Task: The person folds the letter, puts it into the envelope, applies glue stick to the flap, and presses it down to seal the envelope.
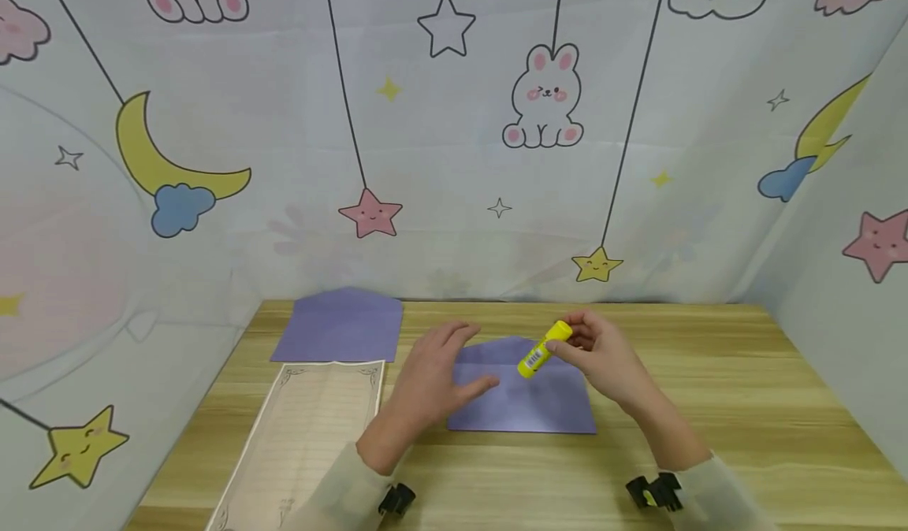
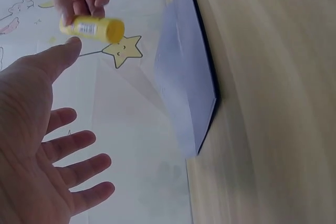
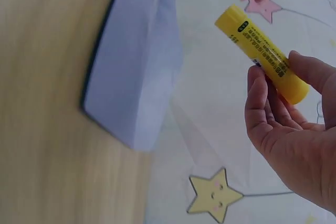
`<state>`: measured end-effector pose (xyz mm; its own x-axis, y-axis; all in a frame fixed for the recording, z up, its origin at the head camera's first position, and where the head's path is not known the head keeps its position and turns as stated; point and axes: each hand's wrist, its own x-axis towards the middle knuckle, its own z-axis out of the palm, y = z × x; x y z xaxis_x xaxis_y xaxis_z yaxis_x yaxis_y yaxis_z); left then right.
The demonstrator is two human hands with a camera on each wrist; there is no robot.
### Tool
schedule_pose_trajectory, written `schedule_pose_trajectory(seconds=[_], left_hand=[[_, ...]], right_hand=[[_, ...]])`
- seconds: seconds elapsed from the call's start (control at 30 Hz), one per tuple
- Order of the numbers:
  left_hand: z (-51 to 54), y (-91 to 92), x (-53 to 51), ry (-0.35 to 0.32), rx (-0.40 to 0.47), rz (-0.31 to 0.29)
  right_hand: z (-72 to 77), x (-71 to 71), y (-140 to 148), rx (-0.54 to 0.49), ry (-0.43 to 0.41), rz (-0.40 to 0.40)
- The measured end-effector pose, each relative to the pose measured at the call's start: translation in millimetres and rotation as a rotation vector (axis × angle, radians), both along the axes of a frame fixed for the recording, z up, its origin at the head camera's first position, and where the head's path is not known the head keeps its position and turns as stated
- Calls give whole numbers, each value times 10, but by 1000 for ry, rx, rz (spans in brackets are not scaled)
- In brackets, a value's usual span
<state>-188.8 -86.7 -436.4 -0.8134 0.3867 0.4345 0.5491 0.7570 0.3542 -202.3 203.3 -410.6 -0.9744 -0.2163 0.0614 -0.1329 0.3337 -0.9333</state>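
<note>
A yellow glue stick (image 1: 537, 358) is pinched between the thumb and fingers of my right hand (image 1: 603, 358), tilted above a purple envelope (image 1: 521, 405). Its cap seems to be on, and dark printing shows along its side in the right wrist view. The envelope lies on the table with its pointed flap (image 1: 514, 343) at the far side. My left hand (image 1: 433, 373) hovers by the envelope's left edge, fingers spread and holding nothing. In the left wrist view its palm (image 2: 21, 114) faces the glue stick, which is apart from the thumb.
A second purple envelope (image 1: 340, 330) lies at the table's back left. In front of it is a cream sheet of lined letter paper (image 1: 312, 421) with ornate corners. The wooden table (image 1: 745, 405) meets a printed cloth backdrop (image 1: 454, 161) behind and at the sides.
</note>
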Motion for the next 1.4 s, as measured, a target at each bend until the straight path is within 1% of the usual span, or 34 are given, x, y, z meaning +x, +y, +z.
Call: schedule_pose_trajectory(seconds=[0.13,0.27,0.4,0.53,0.73,0.9,1.1,1.2,1.4], left_hand=[[-17,82,46,24,11,-20],[-25,153,80,59,-4,-40],[-22,198,103,104,-21,-57],[-19,224,128,137,2,-72],[-24,258,139,199,36,-100],[-38,286,144,223,41,-122],[-63,284,152,234,54,-124],[-66,274,146,241,56,-117],[-80,248,131,244,37,-92]], right_hand=[[-61,62,-155,-109,-35,22],[-82,117,-270,-184,-65,50],[-99,137,-337,-246,-107,72],[-125,138,-385,-305,-151,75],[-154,162,-406,-360,-175,86],[-191,174,-415,-381,-171,109],[-220,173,-407,-378,-181,140],[-210,168,-376,-348,-185,132],[-194,152,-302,-215,-174,79]])
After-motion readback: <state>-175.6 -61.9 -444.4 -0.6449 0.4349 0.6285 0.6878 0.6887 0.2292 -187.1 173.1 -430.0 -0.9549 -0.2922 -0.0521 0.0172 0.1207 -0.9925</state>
